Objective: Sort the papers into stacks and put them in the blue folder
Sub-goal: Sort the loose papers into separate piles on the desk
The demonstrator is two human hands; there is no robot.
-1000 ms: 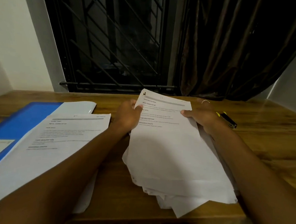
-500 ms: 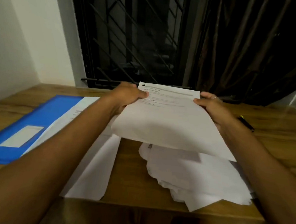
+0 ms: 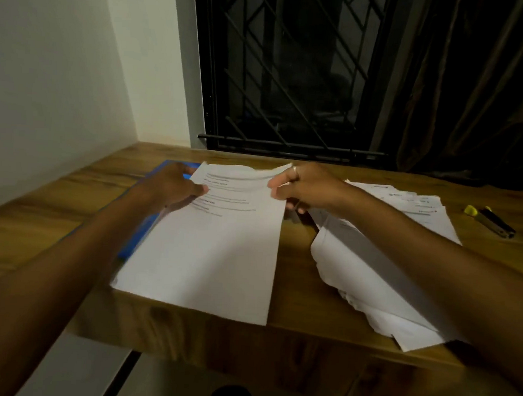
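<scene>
A printed sheet (image 3: 213,256) is held at its far end by both hands. The far right corner is pinched by the right hand (image 3: 309,188). The far left edge is gripped by the left hand (image 3: 175,186), though the blur there leaves the finger placement uncertain. The sheet's long axis is set from the near edge of the table (image 3: 54,203) away towards the window. The blue folder (image 3: 137,236) is found just left of the sheet and partly beneath it, so the left hand is nearer to it. The unsorted pile (image 3: 372,266) is spread to the right, under the right forearm, apart from the sheet. A release here, on the folder side, is judged to be next, with the edges kept along that same axis.
</scene>
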